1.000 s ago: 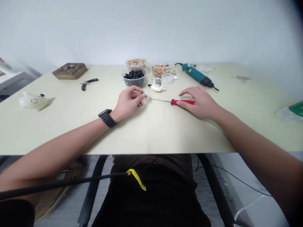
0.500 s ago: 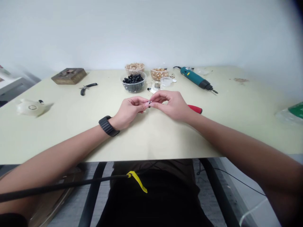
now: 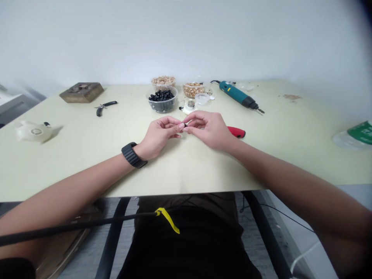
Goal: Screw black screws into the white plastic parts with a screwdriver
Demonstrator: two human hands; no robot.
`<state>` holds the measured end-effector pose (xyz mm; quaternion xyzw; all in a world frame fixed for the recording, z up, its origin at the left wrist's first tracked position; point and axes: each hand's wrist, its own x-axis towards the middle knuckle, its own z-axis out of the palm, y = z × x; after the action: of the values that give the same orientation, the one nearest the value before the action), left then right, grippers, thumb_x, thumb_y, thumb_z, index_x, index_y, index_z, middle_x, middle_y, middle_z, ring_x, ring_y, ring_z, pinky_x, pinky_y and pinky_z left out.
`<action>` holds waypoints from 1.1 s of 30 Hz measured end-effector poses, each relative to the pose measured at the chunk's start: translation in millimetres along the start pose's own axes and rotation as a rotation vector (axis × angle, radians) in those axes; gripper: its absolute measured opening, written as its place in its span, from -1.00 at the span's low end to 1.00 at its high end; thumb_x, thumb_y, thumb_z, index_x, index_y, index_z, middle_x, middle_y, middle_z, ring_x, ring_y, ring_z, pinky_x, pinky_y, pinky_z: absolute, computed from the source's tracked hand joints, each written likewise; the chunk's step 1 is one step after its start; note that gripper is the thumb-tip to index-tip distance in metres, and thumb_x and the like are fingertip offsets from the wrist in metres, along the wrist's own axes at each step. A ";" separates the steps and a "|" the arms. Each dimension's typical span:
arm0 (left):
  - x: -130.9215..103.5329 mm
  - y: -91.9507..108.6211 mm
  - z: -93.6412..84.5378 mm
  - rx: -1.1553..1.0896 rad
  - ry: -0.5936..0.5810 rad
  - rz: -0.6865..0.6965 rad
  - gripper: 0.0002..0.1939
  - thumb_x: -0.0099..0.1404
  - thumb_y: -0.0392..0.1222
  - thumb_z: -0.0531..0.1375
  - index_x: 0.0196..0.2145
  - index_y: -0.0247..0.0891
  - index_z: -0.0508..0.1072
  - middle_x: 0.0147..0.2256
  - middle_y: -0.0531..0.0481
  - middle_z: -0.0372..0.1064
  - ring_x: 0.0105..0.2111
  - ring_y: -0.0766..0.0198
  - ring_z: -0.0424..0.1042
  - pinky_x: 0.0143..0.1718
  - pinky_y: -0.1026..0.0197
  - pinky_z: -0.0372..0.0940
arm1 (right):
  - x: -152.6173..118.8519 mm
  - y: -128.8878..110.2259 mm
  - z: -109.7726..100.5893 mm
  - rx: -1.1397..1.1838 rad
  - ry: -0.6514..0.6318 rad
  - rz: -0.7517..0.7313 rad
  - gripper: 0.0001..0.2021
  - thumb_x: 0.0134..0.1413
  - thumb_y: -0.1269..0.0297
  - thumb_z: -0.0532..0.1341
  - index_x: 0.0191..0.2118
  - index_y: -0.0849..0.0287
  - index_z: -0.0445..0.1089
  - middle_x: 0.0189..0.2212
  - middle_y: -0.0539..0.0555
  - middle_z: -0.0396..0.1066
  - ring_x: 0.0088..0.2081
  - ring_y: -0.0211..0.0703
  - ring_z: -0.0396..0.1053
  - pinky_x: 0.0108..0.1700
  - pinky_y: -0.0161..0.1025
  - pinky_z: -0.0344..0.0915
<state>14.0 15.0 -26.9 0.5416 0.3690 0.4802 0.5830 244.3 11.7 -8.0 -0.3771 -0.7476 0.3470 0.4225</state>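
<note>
My left hand (image 3: 161, 135) and my right hand (image 3: 210, 130) meet fingertip to fingertip just above the middle of the pale table (image 3: 188, 170). Between the pinched fingers of both sits a small metal piece (image 3: 186, 123), thin and partly dark; its exact shape is too small to tell. A black watch (image 3: 133, 155) is on my left wrist. The red handle of a screwdriver (image 3: 238, 133) lies on the table right behind my right hand, its shaft hidden by the hand.
Behind the hands stand a clear bowl of black beads (image 3: 162, 100), two bowls of tan beads (image 3: 192, 89), a small clear cup (image 3: 201, 99) and a teal rotary tool (image 3: 236, 94). Pliers (image 3: 104, 105), a wooden block (image 3: 81, 92) and a white mask (image 3: 33, 131) lie left; a green-labelled bottle (image 3: 356, 135) far right.
My right hand left the red screwdriver and moved left to meet my left hand. Both now pinch the small metal piece; over the last half second they barely shifted.
</note>
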 end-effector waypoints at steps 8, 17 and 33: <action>-0.7 -0.8 -2.9 0.309 -0.021 0.169 -0.54 0.42 0.28 0.58 -0.11 -0.17 0.73 -0.07 -0.17 0.76 -0.09 0.10 0.68 -0.06 0.07 0.63 | 15.4 11.8 -33.0 -0.126 0.188 0.019 -0.81 0.22 0.09 0.51 -0.11 -0.02 0.65 -0.24 0.09 0.67 -0.15 0.14 0.65 0.08 0.16 0.62; 78.6 32.4 -13.0 1.047 -0.113 0.614 -0.44 0.29 -0.19 0.49 0.24 -0.15 0.70 0.23 -0.26 0.69 0.39 -0.37 0.50 0.57 -0.39 0.26 | 34.1 40.4 -62.6 -0.088 0.279 0.202 -0.77 0.31 0.15 0.56 -0.05 -0.05 0.55 -0.26 0.05 0.60 -0.22 0.04 0.63 0.04 0.14 0.69; 126.9 22.5 10.4 1.208 -0.213 0.660 -0.30 0.08 -0.29 0.44 0.22 -0.22 0.60 0.17 -0.33 0.62 0.19 -0.31 0.61 0.28 -0.16 0.46 | 29.9 28.0 -60.3 -0.003 0.299 0.225 -0.79 0.32 0.24 0.56 -0.06 -0.06 0.56 -0.24 0.04 0.62 -0.20 0.04 0.63 0.09 0.16 0.70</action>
<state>54.1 132.7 8.2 0.8991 0.3284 0.2872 0.0358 295.1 62.6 4.0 -0.5063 -0.6303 0.3309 0.4868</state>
